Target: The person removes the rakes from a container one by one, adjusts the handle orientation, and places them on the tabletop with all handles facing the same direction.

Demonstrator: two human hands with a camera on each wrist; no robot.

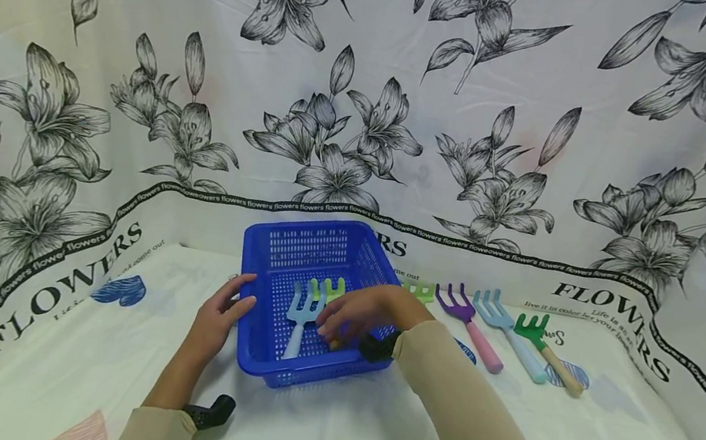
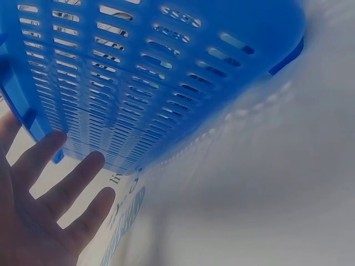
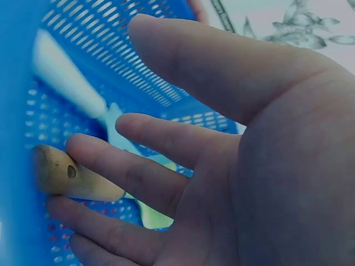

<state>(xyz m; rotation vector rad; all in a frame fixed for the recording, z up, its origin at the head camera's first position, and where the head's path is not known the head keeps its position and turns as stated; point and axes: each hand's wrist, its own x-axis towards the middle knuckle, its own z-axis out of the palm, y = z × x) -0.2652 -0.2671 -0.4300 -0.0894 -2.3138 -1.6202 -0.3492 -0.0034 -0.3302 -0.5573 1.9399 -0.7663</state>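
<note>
My left hand (image 1: 222, 311) is at the left rim of a blue plastic basket (image 1: 251, 365); in the left wrist view its fingers (image 2: 77, 174) spread beside the slotted wall. My right hand (image 1: 369, 308) reaches into the basket from the right. Inside lie a light-blue toy hand rake (image 1: 302, 313) with a pale handle and a lime-green one (image 1: 334, 289). In the right wrist view, the extended fingers (image 3: 127, 172) lie right at the wooden handle (image 3: 83, 176) of the lime-green rake, without curling round it.
Right of the basket lie a lime-green rake (image 1: 422, 292) partly behind my arm, a purple rake with a pink handle (image 1: 480, 340), a light-blue rake (image 1: 515, 340) and a green rake with a wooden handle (image 1: 548, 351). A flower-printed curtain (image 1: 356, 119) rises behind the cloth-covered table.
</note>
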